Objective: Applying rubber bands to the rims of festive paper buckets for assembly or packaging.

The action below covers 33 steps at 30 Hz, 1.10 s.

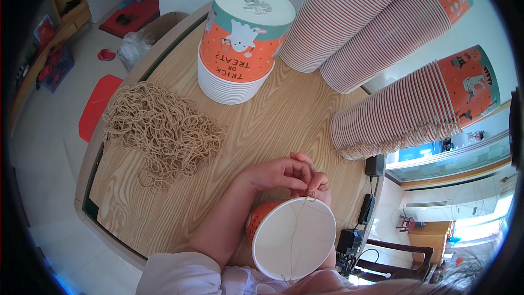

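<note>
A white-lined orange paper bucket lies tilted with its mouth toward me, close to my body. A thin tan cord runs across the mouth from the far rim to the near rim. At the far rim, my left hand reaches round from the left with fingers curled and pinched on the cord's end. My right hand is closed at the same spot, thumb and finger pressed together by a small cord loop; the bucket hides much of it. Left of the hands lies a tangled heap of tan cords.
An upside-down stack of orange and green buckets stands at the table's far side. Long nested stacks lean at the far right; another stack has cord loops along its edge. Black power adapters sit at the right table edge beside a dark chair.
</note>
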Available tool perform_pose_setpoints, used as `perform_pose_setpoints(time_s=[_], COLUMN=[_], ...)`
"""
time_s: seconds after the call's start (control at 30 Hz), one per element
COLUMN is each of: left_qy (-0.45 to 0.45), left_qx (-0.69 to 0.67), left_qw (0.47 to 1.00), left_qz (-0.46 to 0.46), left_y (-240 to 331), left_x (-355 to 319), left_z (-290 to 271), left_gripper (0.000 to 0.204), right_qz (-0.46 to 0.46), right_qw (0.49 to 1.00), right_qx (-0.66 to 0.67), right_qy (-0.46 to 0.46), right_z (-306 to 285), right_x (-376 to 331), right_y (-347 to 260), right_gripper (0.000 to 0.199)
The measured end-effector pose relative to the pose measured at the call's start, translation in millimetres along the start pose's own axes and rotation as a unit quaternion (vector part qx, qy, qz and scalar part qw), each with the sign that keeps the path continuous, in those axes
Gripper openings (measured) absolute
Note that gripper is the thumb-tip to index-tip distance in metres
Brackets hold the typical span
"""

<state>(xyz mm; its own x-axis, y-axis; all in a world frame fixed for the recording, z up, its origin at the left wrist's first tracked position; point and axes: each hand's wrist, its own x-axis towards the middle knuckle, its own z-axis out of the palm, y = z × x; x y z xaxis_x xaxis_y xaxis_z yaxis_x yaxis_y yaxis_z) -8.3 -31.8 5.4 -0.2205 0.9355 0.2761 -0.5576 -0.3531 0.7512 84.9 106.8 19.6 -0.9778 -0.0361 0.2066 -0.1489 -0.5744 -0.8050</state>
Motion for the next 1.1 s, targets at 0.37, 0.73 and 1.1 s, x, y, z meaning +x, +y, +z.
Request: perform_pose_setpoints(time_s=[0.37, 0.73, 1.1], left_qy=[0.007, 0.023, 0.024], left_qx=[0.028, 0.021, 0.085], left_qw=[1.0, 0.999, 0.996], left_qz=[-0.005, 0.004, -0.015], left_y=[-1, 1, 1], left_x=[-1, 0, -3], left_z=[0, 1, -2], left_gripper=[0.008, 0.009, 0.008], right_qz=[-0.019, -0.022, -0.048], right_qw=[0.999, 0.999, 0.998], right_qx=[0.024, 0.032, 0.017], right_qy=[-0.009, -0.036, -0.048], right_z=[-2, -9, -16], right_x=[1, 1, 1], right_y=[5, 6, 8], right_gripper=[0.013, 0.012, 0.01])
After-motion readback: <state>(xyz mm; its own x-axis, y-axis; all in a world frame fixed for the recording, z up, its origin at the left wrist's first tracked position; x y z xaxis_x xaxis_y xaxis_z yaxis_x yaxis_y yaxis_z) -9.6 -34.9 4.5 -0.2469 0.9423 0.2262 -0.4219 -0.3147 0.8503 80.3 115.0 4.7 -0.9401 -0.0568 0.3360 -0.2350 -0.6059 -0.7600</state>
